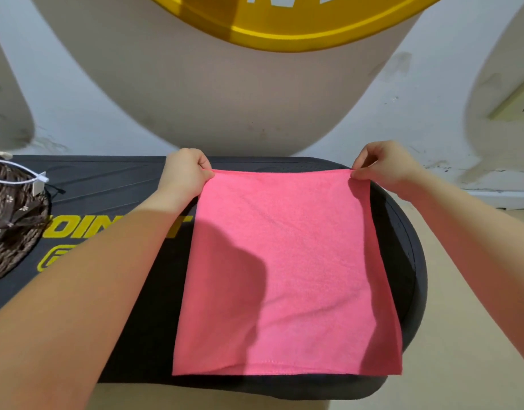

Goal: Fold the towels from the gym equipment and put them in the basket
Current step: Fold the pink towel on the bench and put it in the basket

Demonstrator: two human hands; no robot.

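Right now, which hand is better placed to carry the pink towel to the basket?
Left. The left hand pinches the pink towel on the side where the basket sits; the right hand is farther.

Yellow block letters were printed on the black padded surface [112, 184] of the gym equipment; "OIN" showed left of the person's left forearm and a "T" right of it, the rest hidden. Below sat part of a yellow outlined logo, unreadable. White letters on the yellow curved band [284, 28] at top were cropped and unreadable.
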